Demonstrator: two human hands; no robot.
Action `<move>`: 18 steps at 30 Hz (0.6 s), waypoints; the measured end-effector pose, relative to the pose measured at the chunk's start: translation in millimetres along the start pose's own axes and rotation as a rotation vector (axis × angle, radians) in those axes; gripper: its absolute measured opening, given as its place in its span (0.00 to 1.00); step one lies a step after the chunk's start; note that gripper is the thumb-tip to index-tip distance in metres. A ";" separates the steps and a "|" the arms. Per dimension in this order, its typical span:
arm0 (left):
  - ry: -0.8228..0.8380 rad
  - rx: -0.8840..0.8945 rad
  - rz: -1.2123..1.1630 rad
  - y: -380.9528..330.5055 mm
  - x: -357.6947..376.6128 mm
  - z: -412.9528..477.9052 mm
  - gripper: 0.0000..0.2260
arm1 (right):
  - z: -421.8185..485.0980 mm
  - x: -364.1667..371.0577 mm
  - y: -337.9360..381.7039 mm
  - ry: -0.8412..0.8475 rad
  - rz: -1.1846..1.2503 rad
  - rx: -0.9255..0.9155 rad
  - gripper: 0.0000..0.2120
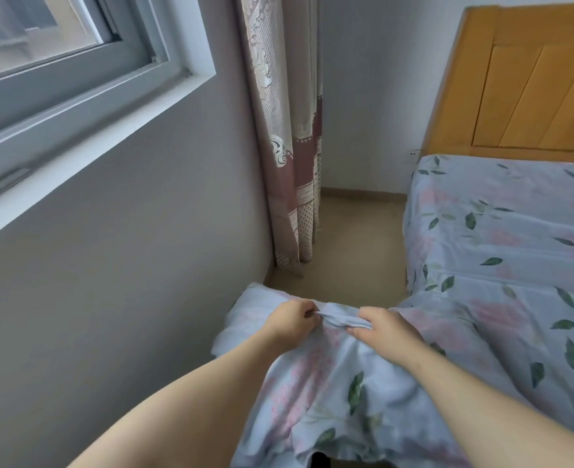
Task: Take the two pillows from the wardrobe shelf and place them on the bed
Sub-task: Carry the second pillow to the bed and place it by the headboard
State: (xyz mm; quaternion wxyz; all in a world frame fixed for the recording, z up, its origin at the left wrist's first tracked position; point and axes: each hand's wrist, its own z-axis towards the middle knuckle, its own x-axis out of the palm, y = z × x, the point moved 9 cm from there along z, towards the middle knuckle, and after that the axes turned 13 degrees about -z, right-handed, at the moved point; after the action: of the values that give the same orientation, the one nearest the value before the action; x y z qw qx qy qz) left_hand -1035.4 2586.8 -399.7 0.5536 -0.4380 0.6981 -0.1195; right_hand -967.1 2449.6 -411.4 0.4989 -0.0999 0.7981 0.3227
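Note:
A pillow (326,386) in a pale blue case with pink flowers and green leaves hangs in front of me, low in the middle of the view. My left hand (290,320) and my right hand (385,327) both pinch its bunched far edge, close together. The bed (501,238), covered in a sheet of the same print, lies to the right, and the pillow's right side touches or overlaps its near corner. Whether I hold one pillow or two I cannot tell. No wardrobe is in view.
A wooden headboard (532,79) stands at the top right. A narrow strip of beige floor (353,244) runs between the bed and the grey wall on the left. A patterned curtain (289,136) hangs in the corner, and a window (59,55) fills the upper left.

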 end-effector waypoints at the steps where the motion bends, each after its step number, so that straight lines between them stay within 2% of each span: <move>1: 0.010 0.011 0.008 -3.7 -3.5 15.9 0.10 | 13.5 -5.5 -3.8 -0.007 0.009 0.016 0.20; 4: 0.021 0.059 -0.004 -10.4 -22.4 79.6 0.06 | 71.7 -25.4 -10.9 -0.034 0.013 0.037 0.20; 12: 0.072 0.084 0.042 -29.6 -84.7 232.7 0.07 | 212.4 -76.7 -14.5 -0.074 0.069 0.119 0.21; 18: 0.091 0.121 0.044 -64.2 -102.6 315.9 0.10 | 284.4 -113.2 -38.3 -0.102 0.126 0.142 0.21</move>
State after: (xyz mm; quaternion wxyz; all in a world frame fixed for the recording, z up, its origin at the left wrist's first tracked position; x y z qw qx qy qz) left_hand -727.0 2725.9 -402.5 0.5492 -0.3825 0.7235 -0.1689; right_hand -685.9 2576.5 -413.4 0.5234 0.0026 0.7972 0.3008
